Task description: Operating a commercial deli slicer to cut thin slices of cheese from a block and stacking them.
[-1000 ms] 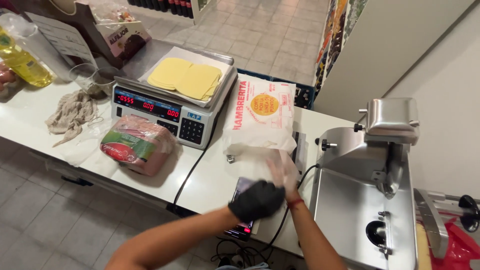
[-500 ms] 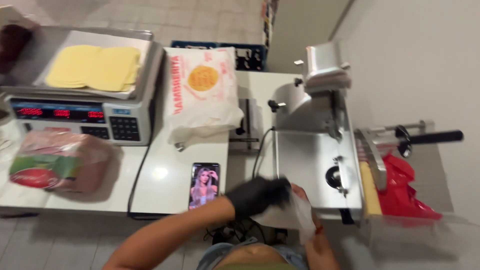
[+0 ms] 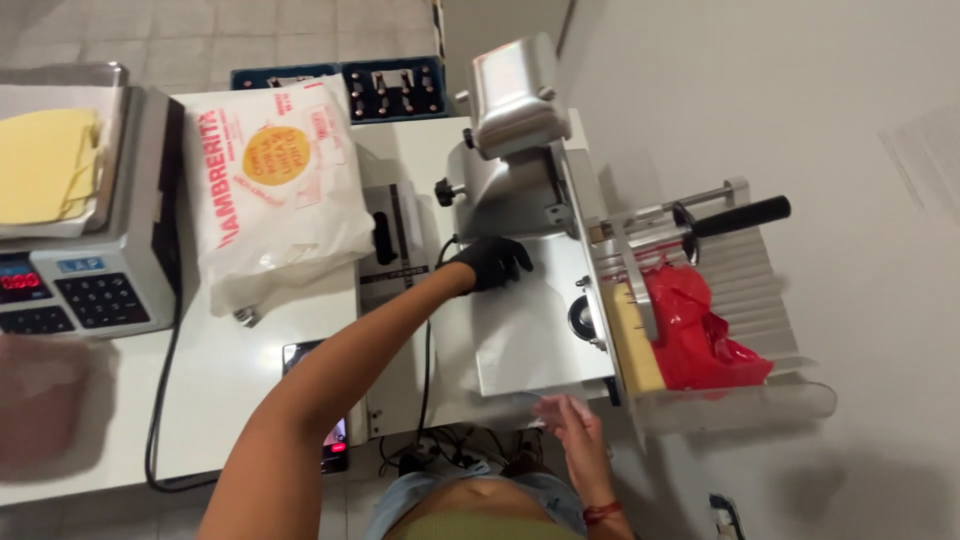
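One white bag (image 3: 275,190) beside scale (image 3: 85,230)

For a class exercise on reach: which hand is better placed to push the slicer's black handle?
Probably the right hand: it is bare, free and nearer the handle. The gloved left hand rests on the slicer's tray.

A white plastic bag (image 3: 275,190) with red lettering and a round orange-yellow label lies beside the grey scale (image 3: 95,290), whose red-lit display (image 3: 20,282) faces front; a phone screen (image 3: 335,435) peeks out under the forearm
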